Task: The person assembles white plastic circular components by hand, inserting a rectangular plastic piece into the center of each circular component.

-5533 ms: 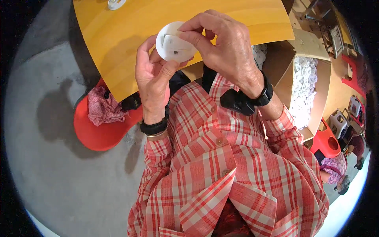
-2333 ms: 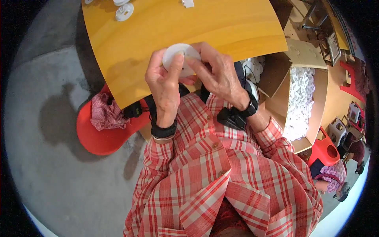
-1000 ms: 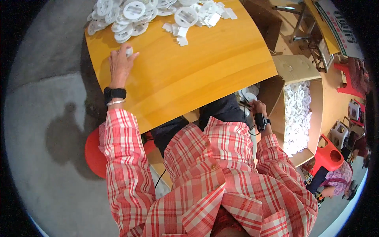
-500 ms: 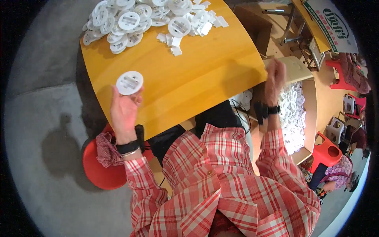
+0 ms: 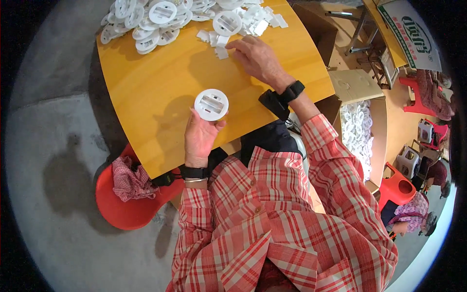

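My left hand (image 5: 200,138) is closed on the lower edge of a round white plastic disc (image 5: 211,105). The recessed face of this disc, with a rectangular slot, points up, and it is held above the near part of the table. My right hand (image 5: 258,57) is stretched over the table, index finger extended and other fingers partly bent, nothing visible in it. Its fingertip is beside a small white rectangular plastic piece (image 5: 222,52), one of several lying loose; whether they touch is unclear. Behind lies a heap of similar discs (image 5: 163,13) and a pile of small white pieces (image 5: 254,22).
The yellow table (image 5: 160,80) has its near edge close to my lap. On the right, an open cardboard box (image 5: 379,141) holds many white round parts. A red stool (image 5: 126,214) with a checked cloth (image 5: 132,180) stands at the left. People and red stools are farther right.
My right hand has swung from beside the box, over the table to the small white pieces. My left hand has carried the disc rightward, nearer the table's middle.
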Motion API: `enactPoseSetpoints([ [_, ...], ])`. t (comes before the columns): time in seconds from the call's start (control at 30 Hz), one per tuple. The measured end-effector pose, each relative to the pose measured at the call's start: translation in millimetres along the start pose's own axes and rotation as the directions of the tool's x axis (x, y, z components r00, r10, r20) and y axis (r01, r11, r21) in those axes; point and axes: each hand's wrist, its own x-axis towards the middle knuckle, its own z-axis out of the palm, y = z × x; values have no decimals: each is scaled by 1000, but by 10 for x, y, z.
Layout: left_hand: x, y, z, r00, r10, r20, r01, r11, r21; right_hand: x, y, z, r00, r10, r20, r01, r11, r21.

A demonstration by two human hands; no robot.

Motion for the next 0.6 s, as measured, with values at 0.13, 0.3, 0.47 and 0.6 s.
enactPoseSetpoints([
  [0.13, -27, -40, -59, 1000, 10, 20, -10, 1000, -4, -105, -196, 62, 994, 17, 110, 2, 985, -175],
  [0.3, 4, -48, -89, 996, 74, 40, -67, 988, -139, -278, -267, 1, 982, -53, 179, 95, 968, -233],
  [0.47, 45, 8, -132, 996, 85, 40, -77, 980, -181, -563, -347, -135, 971, -86, 225, 116, 985, -126],
  [0.6, 54, 14, -121, 996, 70, 51, -61, 986, -158, -625, -377, -182, 979, -85, 184, 101, 992, -80],
])
